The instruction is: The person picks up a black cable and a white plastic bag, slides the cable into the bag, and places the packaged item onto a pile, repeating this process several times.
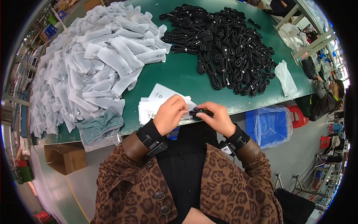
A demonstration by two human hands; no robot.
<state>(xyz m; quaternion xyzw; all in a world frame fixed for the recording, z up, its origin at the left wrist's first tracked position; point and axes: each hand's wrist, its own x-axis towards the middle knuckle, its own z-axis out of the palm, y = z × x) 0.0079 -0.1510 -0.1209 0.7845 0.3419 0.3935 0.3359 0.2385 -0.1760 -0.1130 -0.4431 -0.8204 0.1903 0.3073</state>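
My left hand (170, 115) is closed, with its fingertips pinching a translucent white pouch (191, 103) near the table's front edge. In my right hand (219, 119) is a black coiled cable (195, 111), held between thumb and fingers. One end of the cable is at the pouch's mouth; how far it sits inside is hidden by my fingers. Under and beside my left hand lies a small stack of flat white pouches (144, 110) with printing on them.
Filled white pouches (100, 56) form a large heap on the left of the green table (164, 76). Black coiled cables (231, 52) are piled at the far right. A striped cloth (100, 127) lies at the front left edge. Below the table's right edge stands a plastic-lined blue bin (266, 127).
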